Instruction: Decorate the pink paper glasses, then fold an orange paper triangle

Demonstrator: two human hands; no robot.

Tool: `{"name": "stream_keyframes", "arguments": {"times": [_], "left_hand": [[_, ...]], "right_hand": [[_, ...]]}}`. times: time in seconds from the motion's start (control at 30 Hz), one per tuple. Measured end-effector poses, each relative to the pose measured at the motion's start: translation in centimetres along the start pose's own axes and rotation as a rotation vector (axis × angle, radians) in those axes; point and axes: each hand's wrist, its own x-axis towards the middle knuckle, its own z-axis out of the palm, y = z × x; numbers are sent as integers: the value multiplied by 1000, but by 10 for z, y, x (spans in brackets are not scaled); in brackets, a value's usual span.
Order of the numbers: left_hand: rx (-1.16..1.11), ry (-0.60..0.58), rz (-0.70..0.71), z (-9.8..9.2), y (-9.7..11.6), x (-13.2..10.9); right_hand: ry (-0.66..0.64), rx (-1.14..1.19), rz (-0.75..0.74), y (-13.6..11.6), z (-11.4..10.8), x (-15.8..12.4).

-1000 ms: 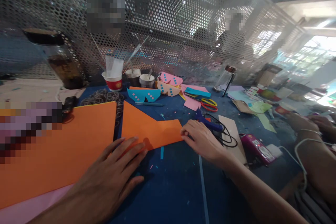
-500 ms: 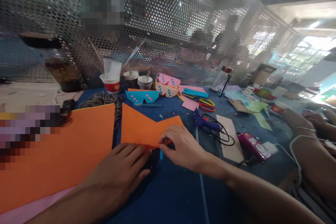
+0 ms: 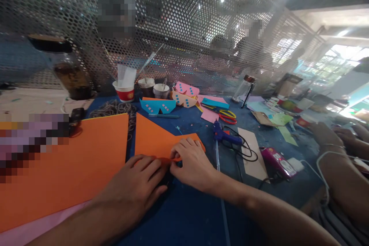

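Observation:
A cut piece of orange paper [image 3: 152,138] lies on the blue table in front of me. The near edge of it is pinched between the thumb and fingers of my right hand [image 3: 191,163], and the paper's right end curls up beyond the knuckles. My left hand [image 3: 141,178] rests palm down at the same near edge, fingers stretched over the paper and thumb apart. Between the two hands the edge is lifted a little. To the left is a large stack of orange sheets [image 3: 83,161], partly under my left forearm.
Behind the paper are a pen [image 3: 164,116], blue [image 3: 158,106] and pink [image 3: 187,89] paper masks, paper cups [image 3: 125,92] and grey cord [image 3: 115,108]. Rightward lie scissors [image 3: 227,116], a glue gun [image 3: 226,135] and a magenta device [image 3: 278,162]. Another person's arm [image 3: 328,142] is at far right.
My right hand has shifted slightly left along the near edge, closer to my left hand. The paper's right end now curls more. My left hand has barely moved.

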Motion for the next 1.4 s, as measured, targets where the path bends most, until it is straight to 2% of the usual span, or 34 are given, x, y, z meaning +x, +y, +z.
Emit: {"name": "stream_keyframes", "arguments": {"times": [0.4,0.77,0.97,1.4], "left_hand": [[-7,-15,25,-1,-6,1],[-84,-102,-66,9,-6,-7],[-119,-86,-85,9,-7,-8],[-84,-63,-22,-4,-9,-1]], "right_hand": [[-57,72,78,16,-17,1],[-136,102,76,24,-28,0],[-159,94,52,32,-33,1],[-237,95,35,48,-50,3]]}}
